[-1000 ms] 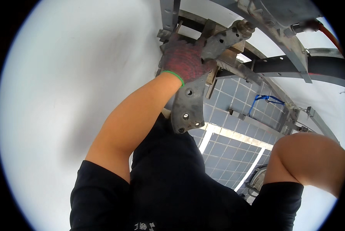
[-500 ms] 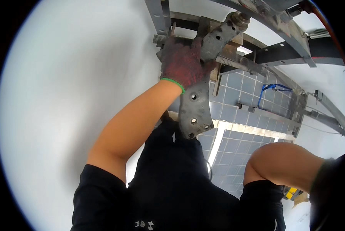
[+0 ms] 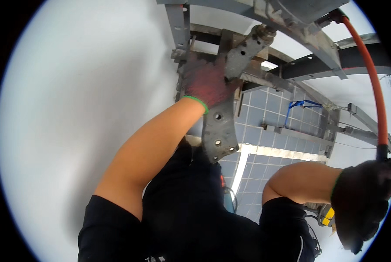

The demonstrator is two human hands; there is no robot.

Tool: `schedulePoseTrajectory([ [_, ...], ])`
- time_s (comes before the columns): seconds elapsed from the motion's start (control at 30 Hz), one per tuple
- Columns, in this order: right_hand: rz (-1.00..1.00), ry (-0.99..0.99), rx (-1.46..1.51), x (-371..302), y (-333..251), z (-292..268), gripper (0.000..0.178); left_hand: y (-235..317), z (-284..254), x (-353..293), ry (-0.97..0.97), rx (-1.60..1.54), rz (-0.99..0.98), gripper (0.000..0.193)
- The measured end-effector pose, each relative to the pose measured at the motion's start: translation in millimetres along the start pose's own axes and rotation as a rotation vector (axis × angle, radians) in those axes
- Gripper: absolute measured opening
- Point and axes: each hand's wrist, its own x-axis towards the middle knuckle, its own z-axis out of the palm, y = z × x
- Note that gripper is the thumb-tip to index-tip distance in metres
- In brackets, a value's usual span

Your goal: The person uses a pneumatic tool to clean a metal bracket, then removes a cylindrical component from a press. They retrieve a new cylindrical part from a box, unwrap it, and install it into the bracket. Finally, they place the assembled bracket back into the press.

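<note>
My left hand [image 3: 205,82], in a dark red glove with a green cuff, lies across the middle of a long grey steel bracket [image 3: 220,133] with several round holes. Its thumb crosses the bracket, while the other fingers are blurred over the bracket's left side. The bracket's upper end meets a round metal fitting [image 3: 266,32]; its lower end points toward my body. At the far right, my black-gloved right hand [image 3: 363,203] is closed around the black lower end of an orange-red bar [image 3: 372,74]. That bar rises to a joint at the frame's top.
A grey metal frame [image 3: 176,26] with curved-looking beams surrounds the bracket. Beyond it lie a blue strap [image 3: 304,104] and grey floor tiles [image 3: 269,102] with a white line [image 3: 282,153]. Pale wall fills the left. Something yellow and black [image 3: 326,216] sits below my right forearm.
The orange-red bar and my right glove have come fully into view at the right. The whole view has shifted slightly; my left hand stays on the bracket, its fingers now more blurred.
</note>
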Motion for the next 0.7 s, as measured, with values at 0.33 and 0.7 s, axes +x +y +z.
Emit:
schedulePoseTrajectory([
  [0.33,-0.035,0.016,-0.017,-10,3,-14,0.054,-1,11,5,0.116,0.143,0.049,0.083],
  [0.7,-0.069,0.031,0.006,-22,1,-29,0.055,6,16,-3,0.189,0.117,-0.063,0.077],
])
